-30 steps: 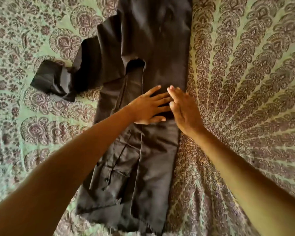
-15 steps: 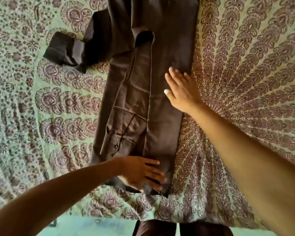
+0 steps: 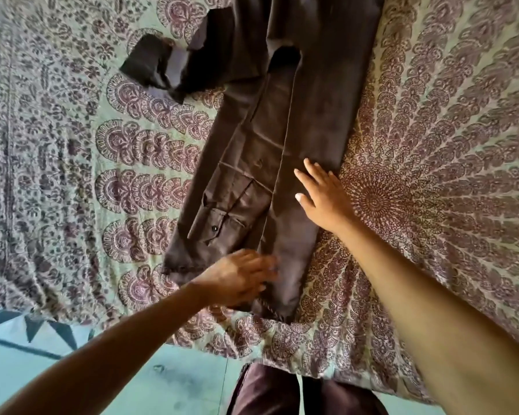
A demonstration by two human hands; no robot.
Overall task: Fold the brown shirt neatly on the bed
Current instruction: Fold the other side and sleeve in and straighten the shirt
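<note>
Lengthwise the brown shirt (image 3: 318, 109) lies flat on the bed (image 3: 432, 145), its near hem close to the mattress edge above the floor (image 3: 42, 369). A careless sweep could drag the folded-in sleeve (image 3: 246, 181) off its line, or pull the hem over the edge, since thin cloth probably slides easily on the printed cover. The shirt looks like a long narrow strip, one side turned in with a buttoned cuff (image 3: 219, 226) lying on it; the other sleeve (image 3: 168, 64) sticks out crumpled at the far left. The left hand (image 3: 237, 277), blurred, seems to lie flat on the hem, gripping nothing. The right hand (image 3: 321, 196) rests outspread, fingers straight, on the strip's right edge.
</note>
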